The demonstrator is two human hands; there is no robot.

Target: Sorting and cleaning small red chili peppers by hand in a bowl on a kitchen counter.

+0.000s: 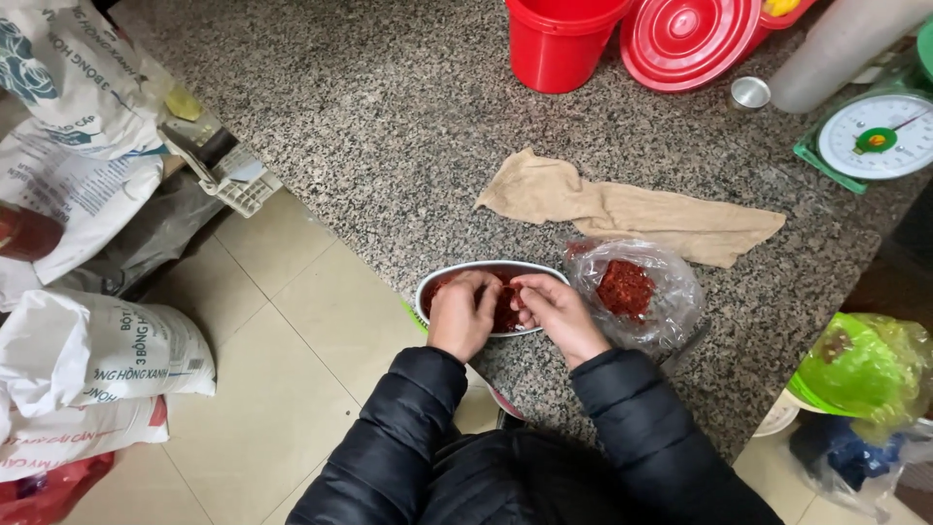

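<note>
Metal bowl (486, 272) of red flakes sits at counter (389, 117) front edge. Left hand (461, 313) and right hand (556, 313) both pinch flakes inside it. Clear bag (637, 292) of flakes just right. White printed sacks (87, 360) on floor, left.

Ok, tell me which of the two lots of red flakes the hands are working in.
The one in the oval metal dish at the counter edge: the left hand and right hand both reach into it. The other lot sits untouched in the clear plastic bag beside it.
</note>
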